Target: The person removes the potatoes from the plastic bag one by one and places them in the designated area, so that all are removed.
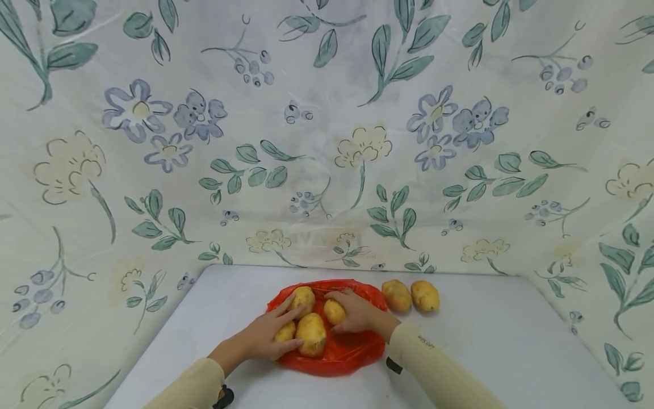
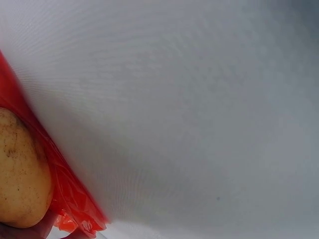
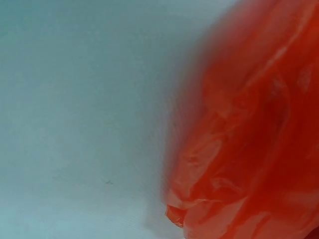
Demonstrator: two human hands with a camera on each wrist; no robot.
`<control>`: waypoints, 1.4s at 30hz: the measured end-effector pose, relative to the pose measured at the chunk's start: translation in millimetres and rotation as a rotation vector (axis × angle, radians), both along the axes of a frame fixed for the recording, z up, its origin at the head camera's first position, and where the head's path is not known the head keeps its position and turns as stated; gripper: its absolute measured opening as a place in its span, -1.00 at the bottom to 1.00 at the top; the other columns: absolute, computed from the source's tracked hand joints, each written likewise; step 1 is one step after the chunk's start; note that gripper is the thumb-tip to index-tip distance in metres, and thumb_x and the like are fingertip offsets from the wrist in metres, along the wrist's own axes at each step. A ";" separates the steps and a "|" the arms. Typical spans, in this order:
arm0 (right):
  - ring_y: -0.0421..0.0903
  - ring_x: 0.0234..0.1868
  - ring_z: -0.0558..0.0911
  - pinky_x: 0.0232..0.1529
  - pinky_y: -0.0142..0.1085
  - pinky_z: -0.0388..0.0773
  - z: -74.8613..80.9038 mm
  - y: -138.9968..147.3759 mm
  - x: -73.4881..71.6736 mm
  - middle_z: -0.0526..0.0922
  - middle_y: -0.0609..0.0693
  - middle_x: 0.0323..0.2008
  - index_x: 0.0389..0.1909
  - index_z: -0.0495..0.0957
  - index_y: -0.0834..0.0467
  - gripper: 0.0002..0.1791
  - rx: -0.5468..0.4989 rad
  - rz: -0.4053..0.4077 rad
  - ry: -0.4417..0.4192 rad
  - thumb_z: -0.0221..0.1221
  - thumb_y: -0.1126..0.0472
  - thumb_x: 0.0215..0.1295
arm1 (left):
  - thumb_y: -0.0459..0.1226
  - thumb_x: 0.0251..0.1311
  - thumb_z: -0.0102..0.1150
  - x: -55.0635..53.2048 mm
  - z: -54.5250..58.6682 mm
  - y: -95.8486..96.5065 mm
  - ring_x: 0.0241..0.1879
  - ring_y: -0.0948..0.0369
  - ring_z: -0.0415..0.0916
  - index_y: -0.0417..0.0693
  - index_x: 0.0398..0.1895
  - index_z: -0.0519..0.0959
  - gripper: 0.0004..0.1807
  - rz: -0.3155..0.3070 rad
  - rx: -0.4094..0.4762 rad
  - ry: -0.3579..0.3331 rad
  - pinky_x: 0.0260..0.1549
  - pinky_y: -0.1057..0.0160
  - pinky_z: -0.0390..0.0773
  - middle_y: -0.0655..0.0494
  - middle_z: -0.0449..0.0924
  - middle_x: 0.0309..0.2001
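Note:
A red plastic bag lies spread on the table with several yellow potatoes on it. My left hand reaches over its left side, fingers spread and fairly straight across the potatoes. Its thumb touches the large front potato, while its fingertips lie against the back potato. Part of the left potato shows under that palm; the left wrist view has a potato against red plastic. On the bag's right side, my right hand curls its fingers and thumb round a smaller potato.
Two more potatoes, one browner and one yellow, sit side by side just right of the bag. The white table ends at a floral cloth hanging behind and along both sides. Crumpled red plastic fills the right wrist view's right side.

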State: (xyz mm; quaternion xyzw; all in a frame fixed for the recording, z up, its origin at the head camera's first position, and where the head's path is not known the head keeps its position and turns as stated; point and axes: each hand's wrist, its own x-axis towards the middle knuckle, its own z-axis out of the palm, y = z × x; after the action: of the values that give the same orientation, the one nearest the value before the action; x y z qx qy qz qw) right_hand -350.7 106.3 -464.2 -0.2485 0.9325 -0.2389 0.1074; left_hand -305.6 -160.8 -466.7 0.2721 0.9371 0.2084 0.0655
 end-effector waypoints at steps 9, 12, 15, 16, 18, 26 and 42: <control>0.17 0.55 0.07 0.29 0.21 0.40 -4.5 2.2 -0.9 0.29 -0.05 0.46 0.46 0.19 -0.18 -0.05 -0.003 -0.016 -0.029 0.44 -0.08 0.04 | 0.30 0.19 0.10 -1.8 -0.8 1.6 0.41 -0.30 0.19 0.29 0.54 0.15 -0.13 -0.009 0.008 0.013 0.22 -0.41 0.30 -0.05 -0.14 0.60; 0.18 0.54 0.08 0.30 0.21 0.37 -7.4 0.6 -2.7 0.33 -0.07 0.44 0.46 0.20 -0.21 -0.05 0.002 -0.005 -0.027 0.42 -0.12 0.04 | 0.28 0.20 0.11 -1.6 -2.3 1.9 0.39 -0.30 0.22 0.25 0.54 0.16 -0.13 -0.015 0.024 0.015 0.21 -0.41 0.31 -0.07 -0.14 0.60; 0.19 0.52 0.13 0.29 0.19 0.40 -8.0 -1.0 -3.2 0.40 -0.05 0.39 0.42 0.26 -0.18 -0.10 -0.003 -0.007 -0.034 0.43 -0.12 0.02 | 0.28 0.20 0.11 -0.9 -4.2 1.7 0.40 -0.30 0.21 0.26 0.54 0.15 -0.13 -0.016 0.030 0.012 0.21 -0.41 0.31 -0.06 -0.14 0.60; 0.19 0.51 0.15 0.27 0.18 0.42 -8.3 -0.6 -3.2 0.42 -0.05 0.37 0.40 0.29 -0.18 -0.11 -0.008 -0.014 -0.035 0.44 -0.11 0.00 | 0.28 0.20 0.11 -0.7 -4.8 2.1 0.40 -0.30 0.21 0.27 0.54 0.15 -0.13 -0.015 0.033 0.008 0.22 -0.42 0.30 -0.05 -0.15 0.60; 0.19 0.50 0.16 0.25 0.17 0.45 -8.7 0.9 -2.6 0.41 -0.05 0.37 0.38 0.30 -0.16 -0.11 -0.029 -0.028 -0.039 0.46 -0.09 -0.02 | 0.29 0.20 0.10 -0.4 -5.5 2.7 0.41 -0.30 0.19 0.28 0.54 0.14 -0.13 -0.013 0.028 0.002 0.22 -0.42 0.29 -0.04 -0.16 0.61; -0.01 0.14 0.44 0.05 -0.01 0.61 -2.3 2.7 -6.5 0.41 0.02 0.18 0.37 0.30 -0.17 -0.09 -0.125 -0.049 0.010 0.49 -0.08 -0.04 | 0.32 0.18 0.10 -0.3 -4.3 -0.5 0.44 -0.28 0.15 0.35 0.54 0.13 -0.13 0.011 0.007 0.002 0.24 -0.42 0.26 0.01 -0.17 0.61; -0.03 0.13 0.45 0.11 -0.06 0.58 22.0 11.3 -3.1 0.40 0.03 0.21 0.43 0.18 -0.07 -0.02 -0.265 -0.047 0.020 0.49 0.12 -0.01 | 0.30 0.18 0.11 0.2 -2.0 0.3 0.42 -0.31 0.17 0.29 0.55 0.12 -0.10 0.007 0.012 0.000 0.22 -0.42 0.29 -0.04 -0.16 0.61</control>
State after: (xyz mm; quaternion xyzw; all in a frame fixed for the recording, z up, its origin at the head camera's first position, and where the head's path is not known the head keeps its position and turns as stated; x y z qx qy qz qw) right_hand -353.8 117.6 -442.2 -0.2409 0.8994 -0.3599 0.0585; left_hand -305.4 -160.5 -468.6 0.2694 0.9368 0.2142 0.0630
